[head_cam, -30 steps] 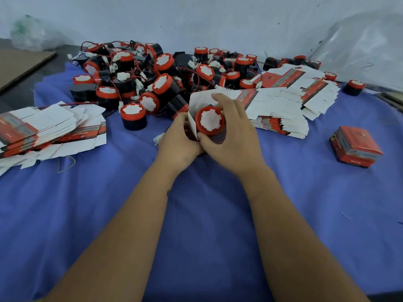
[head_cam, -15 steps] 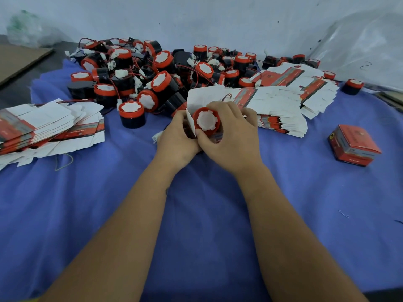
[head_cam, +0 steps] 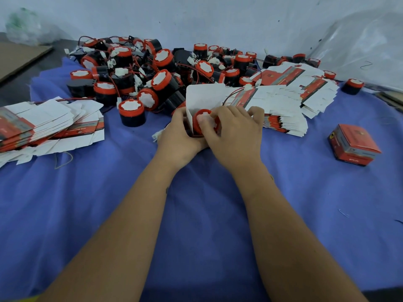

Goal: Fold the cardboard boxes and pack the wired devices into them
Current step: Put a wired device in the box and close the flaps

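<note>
A blue cloth [head_cam: 196,214] is covering the table; a pale wall [head_cam: 218,16] is rising behind, clear plastic sheeting [head_cam: 359,44] leaning at right.

The lower half of the frame is open blue cloth [head_cam: 109,214] on either side of the forearms. A heap of wired devices [head_cam: 152,75] blocks the upper centre; flat box stacks crowd the left edge [head_cam: 43,125] and upper right [head_cam: 294,99]. A folded box [head_cam: 354,144] stands alone at right.

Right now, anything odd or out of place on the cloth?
Mostly no. The left hand and right hand seat a device in an open box; a loose thread lies beside the left flat-box stack.
</note>
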A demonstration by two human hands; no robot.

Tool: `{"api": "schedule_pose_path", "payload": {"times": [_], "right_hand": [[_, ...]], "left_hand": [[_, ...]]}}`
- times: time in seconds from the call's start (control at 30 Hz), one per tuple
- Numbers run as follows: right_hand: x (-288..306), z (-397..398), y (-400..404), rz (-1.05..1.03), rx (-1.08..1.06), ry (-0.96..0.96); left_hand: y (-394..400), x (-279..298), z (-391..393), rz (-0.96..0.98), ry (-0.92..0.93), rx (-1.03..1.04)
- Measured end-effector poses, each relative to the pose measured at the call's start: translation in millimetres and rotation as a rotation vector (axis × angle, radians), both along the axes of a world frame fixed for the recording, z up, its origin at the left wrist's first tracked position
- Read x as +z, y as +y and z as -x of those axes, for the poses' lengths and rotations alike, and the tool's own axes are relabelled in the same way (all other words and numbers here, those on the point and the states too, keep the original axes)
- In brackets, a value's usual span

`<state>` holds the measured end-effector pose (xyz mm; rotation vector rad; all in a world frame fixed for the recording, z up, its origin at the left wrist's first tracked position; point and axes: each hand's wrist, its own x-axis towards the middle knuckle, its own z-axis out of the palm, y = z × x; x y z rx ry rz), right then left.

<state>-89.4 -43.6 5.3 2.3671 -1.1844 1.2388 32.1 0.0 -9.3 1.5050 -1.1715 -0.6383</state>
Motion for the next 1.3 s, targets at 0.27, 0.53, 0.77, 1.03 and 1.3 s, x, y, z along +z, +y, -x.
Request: {"api": "schedule_pose_path", "payload": {"times": [0.27, 0.53, 0.77, 1.03, 1.3], "right_hand": [[6.6, 7.1, -9.8, -0.494, 0.103, -0.844], [14.8, 18.1, -21.8, -0.856, 0.422, -1.312], [30.4, 16.8, 0.6, -0.608, 0.676, -1.053], [28.8, 8.4, 12.5, -0.819, 0.868, -0.636], [30.0, 6.5, 16.7, -0.807, 0.797, -0.476]], "left_hand": [[2.4, 4.5, -4.1, 0.002, 0.088, -0.073], [5.1, 10.3, -1.9, -0.007, 0.209, -0.093], [-0.4, 3.4, 6.7, -0.030, 0.018, 0.111], [2.8, 4.4, 12.1, -0.039, -0.087, 0.152], [0.2, 5.4, 14.2, -0.016, -0.057, 0.233]]}}
